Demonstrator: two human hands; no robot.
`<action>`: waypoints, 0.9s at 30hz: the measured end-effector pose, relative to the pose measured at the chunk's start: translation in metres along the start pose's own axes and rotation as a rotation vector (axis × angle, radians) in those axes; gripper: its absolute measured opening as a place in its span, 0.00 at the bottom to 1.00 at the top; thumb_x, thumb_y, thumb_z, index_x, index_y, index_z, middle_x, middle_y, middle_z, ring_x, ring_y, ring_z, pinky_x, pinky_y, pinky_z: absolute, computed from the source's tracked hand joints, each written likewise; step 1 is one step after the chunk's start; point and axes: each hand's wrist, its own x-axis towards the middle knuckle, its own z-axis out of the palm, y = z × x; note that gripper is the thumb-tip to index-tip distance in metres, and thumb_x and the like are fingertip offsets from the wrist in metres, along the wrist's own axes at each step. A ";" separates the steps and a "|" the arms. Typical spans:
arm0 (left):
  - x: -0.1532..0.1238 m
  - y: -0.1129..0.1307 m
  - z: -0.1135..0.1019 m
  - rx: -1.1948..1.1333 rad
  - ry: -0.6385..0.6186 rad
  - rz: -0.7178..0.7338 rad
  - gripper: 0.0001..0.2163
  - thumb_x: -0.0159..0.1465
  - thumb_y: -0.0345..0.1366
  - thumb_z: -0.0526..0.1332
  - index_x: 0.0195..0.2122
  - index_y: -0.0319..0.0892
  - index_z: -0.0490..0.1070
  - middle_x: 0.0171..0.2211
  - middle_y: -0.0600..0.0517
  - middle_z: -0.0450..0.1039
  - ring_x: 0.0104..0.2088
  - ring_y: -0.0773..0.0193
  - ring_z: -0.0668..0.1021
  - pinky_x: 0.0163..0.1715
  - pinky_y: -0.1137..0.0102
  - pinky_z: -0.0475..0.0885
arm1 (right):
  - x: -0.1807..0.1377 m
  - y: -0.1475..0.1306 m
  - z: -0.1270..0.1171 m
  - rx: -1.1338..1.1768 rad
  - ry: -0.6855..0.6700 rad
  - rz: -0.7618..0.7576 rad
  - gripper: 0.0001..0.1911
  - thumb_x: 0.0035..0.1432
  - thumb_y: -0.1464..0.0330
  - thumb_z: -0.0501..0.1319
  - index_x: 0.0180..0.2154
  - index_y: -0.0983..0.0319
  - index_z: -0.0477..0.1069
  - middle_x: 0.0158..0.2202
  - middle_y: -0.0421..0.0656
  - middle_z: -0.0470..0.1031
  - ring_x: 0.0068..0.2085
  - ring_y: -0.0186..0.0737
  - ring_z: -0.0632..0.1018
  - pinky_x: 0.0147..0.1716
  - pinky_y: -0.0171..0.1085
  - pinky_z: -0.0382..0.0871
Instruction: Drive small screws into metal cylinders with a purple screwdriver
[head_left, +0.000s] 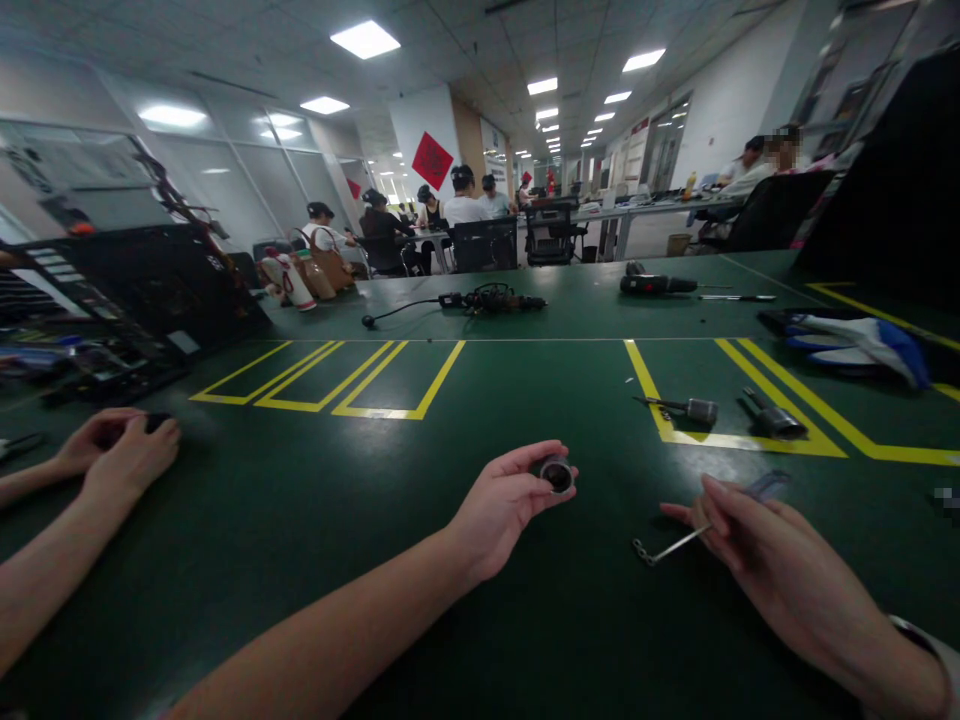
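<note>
one short, dark-grey metal ring [556, 475], which the left hand [506, 505] is pinching between thumb and fingers above the green tabletop [570, 630]; one thin silver metal rod with a chain-like tip [681, 545], which the right hand [780, 560] is gripping to the right of the ring. beyond and right of the ring, one thin-shanked grey metal cylinder [702, 411] and one thicker grey metal cylinder [781, 421] are lying at a yellow tape outline [739, 443]. progress, by judgement: both held pieces are already standing picked up, rod and ring are not touching, and what is remaining to do on the ring is not showing.
</note>
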 end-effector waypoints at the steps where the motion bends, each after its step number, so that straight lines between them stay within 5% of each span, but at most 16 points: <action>1: -0.001 -0.001 0.000 -0.009 -0.018 -0.001 0.19 0.57 0.18 0.55 0.48 0.37 0.70 0.50 0.44 0.69 0.49 0.56 0.74 0.52 0.62 0.69 | 0.000 0.000 0.000 -0.002 -0.003 -0.006 0.21 0.51 0.54 0.63 0.16 0.60 0.66 0.16 0.34 0.62 0.24 0.33 0.69 0.56 0.45 0.59; 18: -0.014 -0.004 0.011 0.107 -0.063 -0.041 0.17 0.52 0.21 0.64 0.43 0.40 0.73 0.46 0.46 0.72 0.48 0.56 0.74 0.51 0.58 0.68 | -0.002 -0.001 0.004 -0.225 0.040 -0.069 0.23 0.50 0.49 0.61 0.16 0.59 0.65 0.15 0.37 0.61 0.29 0.41 0.72 0.51 0.50 0.61; 22: -0.014 -0.006 0.010 0.112 -0.069 -0.047 0.18 0.51 0.22 0.65 0.44 0.40 0.73 0.44 0.46 0.74 0.48 0.56 0.74 0.51 0.58 0.67 | -0.010 0.000 0.006 -0.553 0.021 -0.241 0.24 0.54 0.49 0.56 0.15 0.57 0.65 0.16 0.39 0.64 0.33 0.47 0.74 0.48 0.50 0.64; 27: -0.017 -0.006 0.012 0.160 -0.054 -0.044 0.20 0.51 0.22 0.66 0.45 0.40 0.72 0.43 0.47 0.75 0.47 0.57 0.75 0.52 0.59 0.66 | -0.025 0.003 0.011 -0.795 -0.116 -0.561 0.20 0.59 0.58 0.54 0.18 0.57 0.64 0.17 0.38 0.65 0.26 0.41 0.73 0.50 0.46 0.65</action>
